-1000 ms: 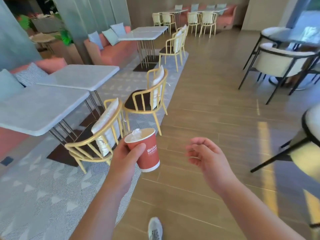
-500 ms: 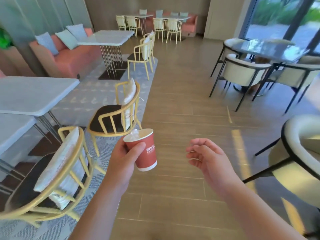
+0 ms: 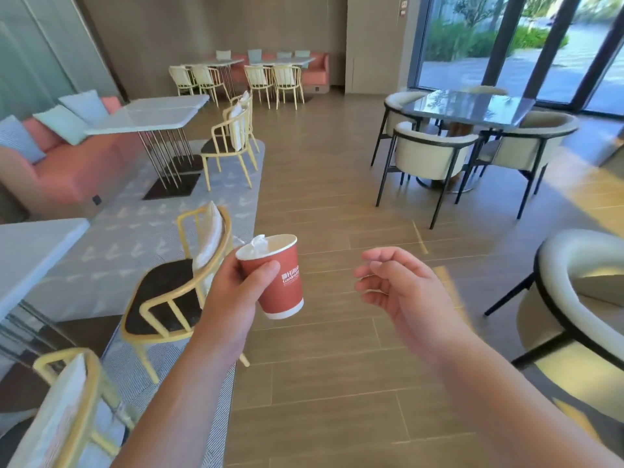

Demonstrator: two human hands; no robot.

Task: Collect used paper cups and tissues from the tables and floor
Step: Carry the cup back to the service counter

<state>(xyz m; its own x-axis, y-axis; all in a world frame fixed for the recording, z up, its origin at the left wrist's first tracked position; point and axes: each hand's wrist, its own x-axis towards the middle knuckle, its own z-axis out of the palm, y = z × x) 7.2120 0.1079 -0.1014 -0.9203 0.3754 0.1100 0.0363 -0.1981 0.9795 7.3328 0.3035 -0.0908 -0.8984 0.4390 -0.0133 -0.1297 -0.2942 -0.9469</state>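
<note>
My left hand (image 3: 233,295) grips a red paper cup (image 3: 278,282) with white lettering, held in front of me and tilted a little to the left. A crumpled white tissue (image 3: 258,246) sticks out of the cup's mouth. To the right of the cup, my right hand (image 3: 401,292) hangs in the air with its fingers loosely curled and nothing in it. Both hands are over the wooden floor (image 3: 320,204).
Yellow chairs (image 3: 175,292) and white tables (image 3: 148,116) stand on a grey rug (image 3: 135,231) to the left, along a pink sofa (image 3: 67,163). A dark table (image 3: 469,108) with cream armchairs (image 3: 432,157) is at the right by tall windows. Another armchair (image 3: 580,298) is near right.
The view has swung to the right and moved forward along the aisle, so the dark table and windows now show. My hands and the cup keep about the same pose.
</note>
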